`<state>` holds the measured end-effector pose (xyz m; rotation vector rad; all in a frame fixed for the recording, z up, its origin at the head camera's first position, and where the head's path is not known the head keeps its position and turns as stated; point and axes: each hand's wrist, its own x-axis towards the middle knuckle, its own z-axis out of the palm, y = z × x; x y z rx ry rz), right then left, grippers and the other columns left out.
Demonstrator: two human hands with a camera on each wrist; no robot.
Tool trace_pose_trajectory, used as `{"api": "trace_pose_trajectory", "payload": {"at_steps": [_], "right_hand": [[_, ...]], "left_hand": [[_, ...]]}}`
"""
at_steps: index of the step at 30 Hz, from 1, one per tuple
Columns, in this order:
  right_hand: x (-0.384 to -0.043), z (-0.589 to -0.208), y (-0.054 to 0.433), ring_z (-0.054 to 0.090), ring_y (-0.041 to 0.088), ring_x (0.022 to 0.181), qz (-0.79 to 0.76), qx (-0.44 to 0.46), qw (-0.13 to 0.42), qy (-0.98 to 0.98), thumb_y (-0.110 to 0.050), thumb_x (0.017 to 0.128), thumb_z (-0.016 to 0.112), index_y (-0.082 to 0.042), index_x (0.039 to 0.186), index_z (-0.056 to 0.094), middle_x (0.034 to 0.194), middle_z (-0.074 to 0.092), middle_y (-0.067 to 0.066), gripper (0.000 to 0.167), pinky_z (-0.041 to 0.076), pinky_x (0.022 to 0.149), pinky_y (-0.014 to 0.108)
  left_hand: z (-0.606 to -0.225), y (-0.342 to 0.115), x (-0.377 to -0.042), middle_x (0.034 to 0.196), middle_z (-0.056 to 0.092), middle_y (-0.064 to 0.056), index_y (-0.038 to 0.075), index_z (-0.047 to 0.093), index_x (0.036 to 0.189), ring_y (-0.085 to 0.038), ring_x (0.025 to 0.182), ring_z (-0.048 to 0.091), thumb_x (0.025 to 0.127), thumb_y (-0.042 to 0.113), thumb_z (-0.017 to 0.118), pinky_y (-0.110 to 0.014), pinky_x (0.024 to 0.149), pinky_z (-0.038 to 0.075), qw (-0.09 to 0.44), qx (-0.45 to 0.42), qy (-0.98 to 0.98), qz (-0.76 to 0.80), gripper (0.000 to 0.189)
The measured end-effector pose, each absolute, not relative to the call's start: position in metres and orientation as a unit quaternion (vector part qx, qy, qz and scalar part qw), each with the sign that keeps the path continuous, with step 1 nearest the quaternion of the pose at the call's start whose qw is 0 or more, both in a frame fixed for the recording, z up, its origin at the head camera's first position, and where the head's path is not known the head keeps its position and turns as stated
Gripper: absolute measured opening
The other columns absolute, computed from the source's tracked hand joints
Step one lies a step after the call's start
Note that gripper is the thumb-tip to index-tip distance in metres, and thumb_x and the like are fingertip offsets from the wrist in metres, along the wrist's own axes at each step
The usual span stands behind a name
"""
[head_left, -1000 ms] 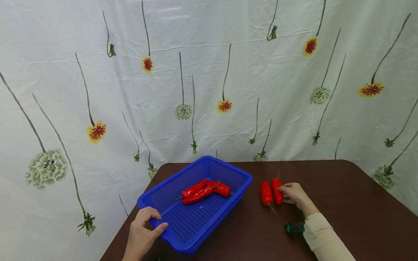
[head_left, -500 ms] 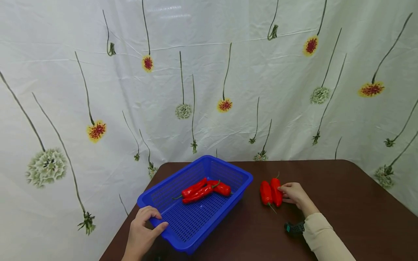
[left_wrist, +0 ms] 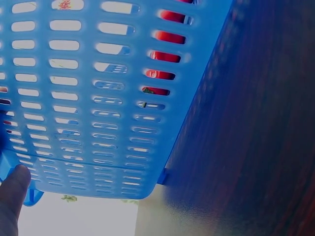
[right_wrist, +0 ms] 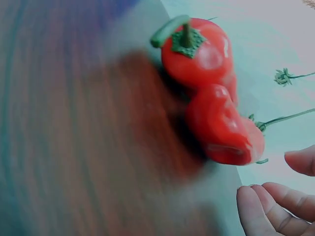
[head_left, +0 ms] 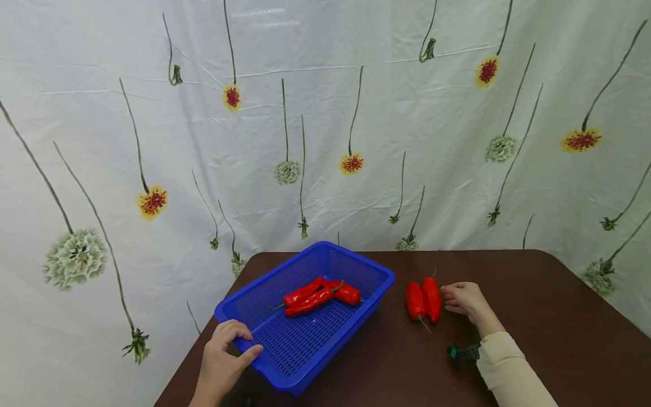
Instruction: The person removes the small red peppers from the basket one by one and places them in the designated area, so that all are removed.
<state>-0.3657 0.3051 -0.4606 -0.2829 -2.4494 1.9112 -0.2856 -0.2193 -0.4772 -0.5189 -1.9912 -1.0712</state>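
My left hand (head_left: 221,356) grips the near-left corner of a blue plastic basket (head_left: 346,334), thumb over the rim. Part of one finger (left_wrist: 14,194) shows in the left wrist view, against the slotted wall. Three red chili peppers (head_left: 309,303) lie together inside the basket. On the table to its right, two more red peppers lie side by side: the left pepper (head_left: 415,301) has its green stem toward me, the right pepper (head_left: 432,299) points its stem away. Just right of that pair is my right hand (head_left: 468,303), fingers loosely bent, holding nothing. The right wrist view shows a gap between fingertips and peppers.
The dark brown table (head_left: 513,316) has rounded far corners. A white curtain (head_left: 325,135) with printed flowers hangs right behind it. A dark strap-like device (head_left: 463,353) sits at my right wrist, near the cream sleeve (head_left: 511,367).
My right hand has shifted the right pepper slightly left against the other one, then released it and drawn a little to the right. The left hand and basket stay put.
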Motion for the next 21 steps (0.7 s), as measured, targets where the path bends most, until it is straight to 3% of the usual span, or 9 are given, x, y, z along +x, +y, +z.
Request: {"api": "trace_pose_trajectory", "payload": {"at_steps": [13,21], "right_hand": [[-0.363,-0.443,0.305,0.068,0.015,0.079,0.592,-0.087,0.046,-0.8,-0.018,0.101,0.054,0.017,0.122,0.053,0.1,0.068,0.019,0.04,0.059,0.071,0.028],[-0.36,-0.428,0.293,0.071,0.016,0.086,0.583,-0.064,0.058,-0.808,-0.02,0.101,0.055,0.014,0.126,0.053,0.112,0.068,0.027,0.043,0.06,0.076,0.031]], "left_hand": [[-0.485,-0.224,-0.294,0.085,0.063,-0.002,0.018,0.064,0.077,-0.002,0.094,0.051,0.054,-0.004,0.09,-0.007,0.089,0.034,0.417,-0.213,-0.779,-0.418,0.041],[-0.486,-0.223,-0.295,0.084,0.063,-0.003,0.016,0.064,0.077,-0.003,0.095,0.051,0.053,-0.003,0.09,-0.007,0.09,0.034,0.431,-0.239,-0.764,-0.417,0.041]]}}
